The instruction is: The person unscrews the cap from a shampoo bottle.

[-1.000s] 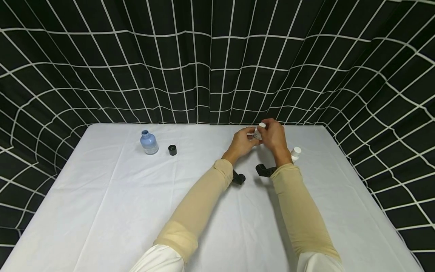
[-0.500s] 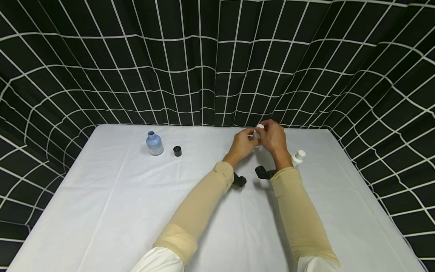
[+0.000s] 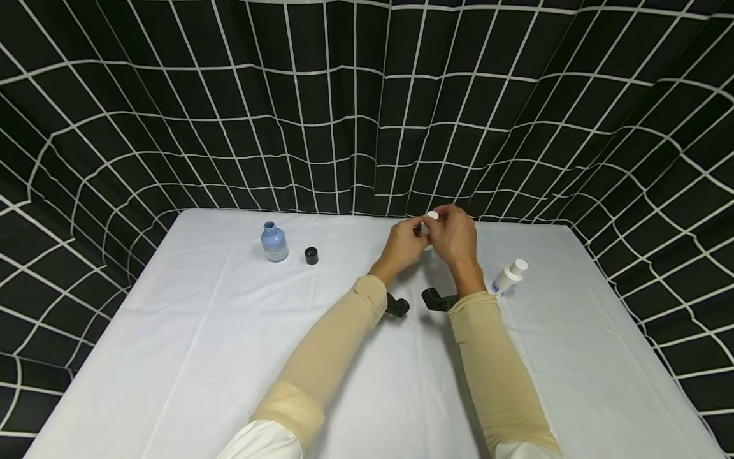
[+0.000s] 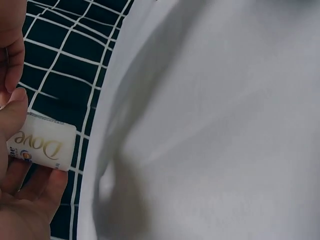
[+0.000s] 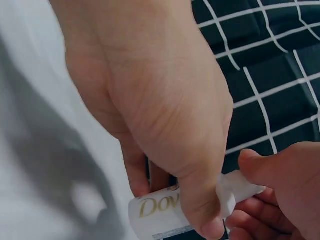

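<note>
A small white bottle with gold Dove lettering stands between both hands near the table's far edge. My left hand grips its body, thumb on one side and fingers on the other. At the bottle's top, the white cap is pinched by my right hand. The right wrist view shows the bottle sideways, with the left thumb across it and the right thumb against the narrow white top piece. Fingers partly hide the label and the cap.
A second white bottle with a white cap stands right of the right forearm. At the left are an uncapped blue bottle and a black cap. Behind the white-clothed table hangs a black grid curtain.
The head view has shifted, so table items appear farther right. More of the second white bottle shows beside the right forearm. Both hands stay on the Dove bottle, with slight finger movement.
</note>
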{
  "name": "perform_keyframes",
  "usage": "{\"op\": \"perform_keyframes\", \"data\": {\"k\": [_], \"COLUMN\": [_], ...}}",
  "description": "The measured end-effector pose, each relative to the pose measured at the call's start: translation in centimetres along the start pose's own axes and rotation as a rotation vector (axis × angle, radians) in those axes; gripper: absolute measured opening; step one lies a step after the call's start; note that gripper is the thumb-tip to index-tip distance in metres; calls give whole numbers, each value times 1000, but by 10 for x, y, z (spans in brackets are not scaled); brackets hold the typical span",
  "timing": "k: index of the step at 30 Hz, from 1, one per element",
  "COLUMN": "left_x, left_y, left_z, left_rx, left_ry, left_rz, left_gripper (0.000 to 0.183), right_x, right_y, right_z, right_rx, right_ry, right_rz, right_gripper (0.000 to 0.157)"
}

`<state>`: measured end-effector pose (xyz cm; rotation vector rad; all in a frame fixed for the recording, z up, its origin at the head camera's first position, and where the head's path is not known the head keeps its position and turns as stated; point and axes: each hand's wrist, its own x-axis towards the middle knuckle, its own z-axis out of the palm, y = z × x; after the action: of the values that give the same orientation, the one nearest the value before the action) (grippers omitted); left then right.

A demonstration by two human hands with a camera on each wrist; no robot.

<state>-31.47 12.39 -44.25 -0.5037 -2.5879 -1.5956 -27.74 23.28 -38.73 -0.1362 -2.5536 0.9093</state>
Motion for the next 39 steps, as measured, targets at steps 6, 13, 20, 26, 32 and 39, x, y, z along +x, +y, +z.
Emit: {"op": "perform_keyframes", "data": {"k": [6, 13, 20, 26, 32, 39], "left_x": [-4, -11, -23, -36, -49, -62], "left_y": [-6, -9, -4, 0, 0, 6], "left_z": [-17, -33, -42, -50, -62, -73], "left_rx": [63, 64, -3, -52, -101, -166], "left_ry": [6, 19, 42, 72, 46, 63], "left_rz": [101, 135, 145, 139, 139, 169], "left_gripper": [31, 45, 42, 34, 35, 38], "right_x": [-9, -19, -32, -38, -50, -58], "right_y": [-8, -19, -37, -52, -63, -74], "right_z": [9, 12, 14, 16, 9, -4], "right_rx": [72, 134, 243, 285, 296, 277], "right_ry": [53, 86, 136, 157, 120, 77], "right_rz": [-39, -55, 13, 48, 91, 65], "right_gripper": [35, 34, 35, 36, 35, 34]}}
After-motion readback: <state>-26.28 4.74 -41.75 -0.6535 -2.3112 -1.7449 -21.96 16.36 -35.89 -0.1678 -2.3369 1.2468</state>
